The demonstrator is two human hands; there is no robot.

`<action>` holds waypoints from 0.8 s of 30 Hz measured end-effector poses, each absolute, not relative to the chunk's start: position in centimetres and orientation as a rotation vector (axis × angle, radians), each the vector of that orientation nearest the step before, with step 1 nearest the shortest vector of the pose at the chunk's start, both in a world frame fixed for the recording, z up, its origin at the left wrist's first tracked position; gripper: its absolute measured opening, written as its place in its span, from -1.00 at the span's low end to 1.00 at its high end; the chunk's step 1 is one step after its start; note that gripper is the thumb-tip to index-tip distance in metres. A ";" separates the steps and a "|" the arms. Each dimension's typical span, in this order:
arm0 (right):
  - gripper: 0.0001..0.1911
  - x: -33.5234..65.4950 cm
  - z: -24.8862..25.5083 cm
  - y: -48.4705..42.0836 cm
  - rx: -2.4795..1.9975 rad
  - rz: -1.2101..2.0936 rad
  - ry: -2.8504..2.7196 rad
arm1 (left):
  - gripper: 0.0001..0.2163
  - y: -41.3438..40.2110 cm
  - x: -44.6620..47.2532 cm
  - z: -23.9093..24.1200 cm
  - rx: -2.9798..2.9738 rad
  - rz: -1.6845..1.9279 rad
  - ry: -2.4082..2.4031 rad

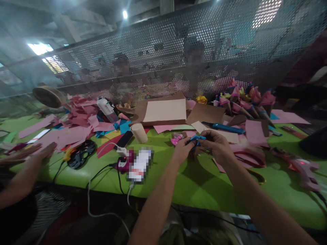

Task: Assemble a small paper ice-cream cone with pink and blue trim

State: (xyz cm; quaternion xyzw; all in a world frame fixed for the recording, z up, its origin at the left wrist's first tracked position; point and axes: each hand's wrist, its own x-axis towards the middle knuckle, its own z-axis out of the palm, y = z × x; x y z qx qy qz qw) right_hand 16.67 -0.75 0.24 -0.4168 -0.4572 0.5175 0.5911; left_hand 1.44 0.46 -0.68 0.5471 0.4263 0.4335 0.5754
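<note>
Over the green tabletop [163, 185], my left hand [182, 150] pinches a crumpled piece of blue paper [196, 139] from the left. My right hand [217, 145] grips the same paper from the right, its fingers closed and partly covering it. Something dark brown hangs just beneath the blue paper, too shaded to make out. A shiny pink crumpled piece [176, 139] shows just beyond my left hand. Behind my right hand lies a blue-handled cutter [227, 128].
Pink paper sheets [74, 134] cover the left side, near a co-worker's hands [47, 149]. Phone [140, 166], power strip [124, 164] and cables lie left of me. A cardboard roll [139, 133] stands behind them. Paper flowers [245, 98] and a pink glue gun [302, 168] are at right.
</note>
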 end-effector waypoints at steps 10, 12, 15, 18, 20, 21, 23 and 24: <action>-0.47 16.7 0.5 -0.8 -0.937 1.296 -0.975 | -0.86 0.2 1.1 -0.1 1.385 0.984 1.074; -0.49 16.8 0.4 -0.7 -0.975 1.235 -1.060 | -0.84 0.1 1.1 0.1 1.474 0.978 1.111; -0.51 17.1 0.1 -0.5 -1.062 1.082 -1.206 | -0.84 0.0 1.0 0.2 1.562 0.948 1.172; -0.59 17.4 0.1 -0.3 -1.126 0.849 -1.343 | -0.84 0.1 0.9 0.0 1.586 0.937 1.194; -0.65 17.6 0.2 -0.2 -1.141 0.742 -1.409 | -0.84 0.2 0.9 -0.1 1.562 0.958 1.169; -0.67 17.6 0.3 -0.2 -1.142 0.721 -1.424 | -0.85 0.2 0.9 -0.1 1.537 0.970 1.144; -0.67 17.6 0.6 -0.3 -1.127 0.776 -1.412 | -0.86 0.3 1.0 -0.3 1.481 0.985 1.093; -0.65 17.5 0.6 -0.4 -1.111 0.852 -1.379 | -0.86 0.4 1.0 -0.3 1.458 0.985 1.077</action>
